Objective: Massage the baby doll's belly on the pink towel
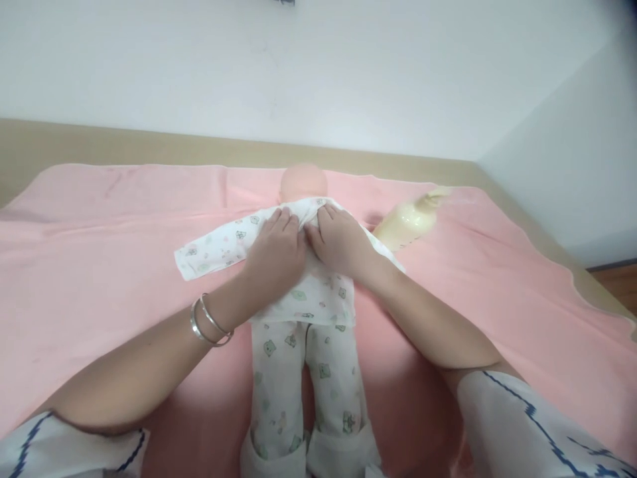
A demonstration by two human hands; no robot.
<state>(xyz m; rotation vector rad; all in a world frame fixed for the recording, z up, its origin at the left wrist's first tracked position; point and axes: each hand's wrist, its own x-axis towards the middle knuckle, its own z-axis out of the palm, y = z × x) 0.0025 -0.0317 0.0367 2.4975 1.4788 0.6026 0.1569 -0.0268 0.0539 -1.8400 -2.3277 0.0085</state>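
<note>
A baby doll [303, 182] lies on its back on a pink blanket [99, 265], head away from me. It wears a white printed top [219, 249] and matching trousers [293, 378]. My left hand [276, 249] rests on the doll's chest, fingers together, pinching the top's fabric near the neck. My right hand [338, 239] lies beside it and grips the same fabric at the collar. Both thumbs meet at the middle. A silver bangle [209, 322] is on my left wrist.
A cream-coloured bottle [408, 222] lies on the blanket just right of the doll's shoulder. The blanket covers a beige surface [74, 143] against a white wall. At the far right the surface ends and a wood floor [620, 282] shows.
</note>
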